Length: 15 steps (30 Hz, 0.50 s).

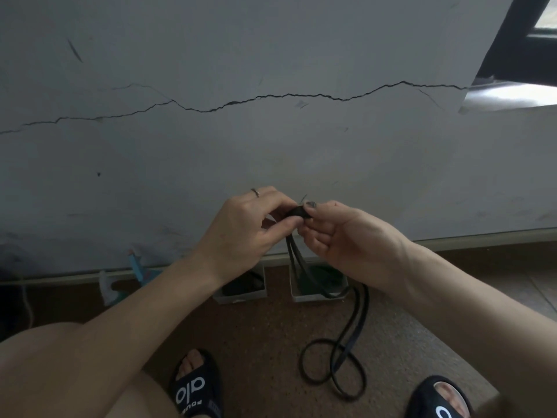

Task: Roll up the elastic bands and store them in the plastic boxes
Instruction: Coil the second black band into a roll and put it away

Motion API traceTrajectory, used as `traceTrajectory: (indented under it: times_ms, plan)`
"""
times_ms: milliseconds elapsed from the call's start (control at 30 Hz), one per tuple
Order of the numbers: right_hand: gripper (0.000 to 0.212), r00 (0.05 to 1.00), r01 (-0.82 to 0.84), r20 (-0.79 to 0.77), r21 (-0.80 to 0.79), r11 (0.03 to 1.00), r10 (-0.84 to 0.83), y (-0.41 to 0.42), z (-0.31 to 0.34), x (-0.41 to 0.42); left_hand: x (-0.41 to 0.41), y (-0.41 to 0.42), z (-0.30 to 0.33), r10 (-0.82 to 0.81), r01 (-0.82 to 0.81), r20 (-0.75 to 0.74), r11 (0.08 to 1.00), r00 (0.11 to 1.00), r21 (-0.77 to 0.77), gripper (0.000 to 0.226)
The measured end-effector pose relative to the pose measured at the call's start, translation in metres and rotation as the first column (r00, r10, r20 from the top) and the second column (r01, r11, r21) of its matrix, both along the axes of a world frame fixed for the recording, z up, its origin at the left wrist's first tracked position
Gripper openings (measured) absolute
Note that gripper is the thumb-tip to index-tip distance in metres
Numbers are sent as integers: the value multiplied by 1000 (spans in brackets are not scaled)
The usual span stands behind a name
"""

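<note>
A black elastic band (340, 357) hangs from both my hands and trails in loops on the floor. Its upper end is wound into a small roll between my fingers. My left hand (250, 227) pinches that roll from the left, and my right hand (337, 236) pinches it from the right, in front of the wall. Below my hands, two small plastic boxes stand against the skirting: the left box (241, 294) holds a dark rolled band, the right box (310, 295) holds a green one. The hanging band crosses in front of the right box.
A cracked grey wall (271, 131) fills the upper view, with a window corner (530, 40) at top right. Blue and white clips (135, 267) lie by the skirting at left. My feet in black slippers (196, 387) rest on the brown floor.
</note>
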State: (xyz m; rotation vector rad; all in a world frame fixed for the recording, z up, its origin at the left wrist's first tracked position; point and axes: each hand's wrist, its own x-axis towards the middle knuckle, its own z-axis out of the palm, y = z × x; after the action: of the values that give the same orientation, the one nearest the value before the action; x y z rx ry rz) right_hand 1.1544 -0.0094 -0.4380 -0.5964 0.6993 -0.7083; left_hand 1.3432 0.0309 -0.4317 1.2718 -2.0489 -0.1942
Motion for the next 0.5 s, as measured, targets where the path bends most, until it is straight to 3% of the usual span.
traceTrajectory:
  times_ms: [167, 333, 500]
  plan:
    - [9, 997, -68, 40, 78, 995, 65, 5, -11, 7, 1, 0, -2, 34, -33, 32, 999, 999, -43, 12]
    - [20, 970, -38, -242, -183, 982, -8, 9, -10, 8, 4, -2, -6, 57, -49, 111, 996, 992, -75, 13]
    - [26, 921, -18, -372, -336, 942, -115, 12, -3, 11, 0, -3, -4, 75, -54, 179, 991, 981, -120, 13]
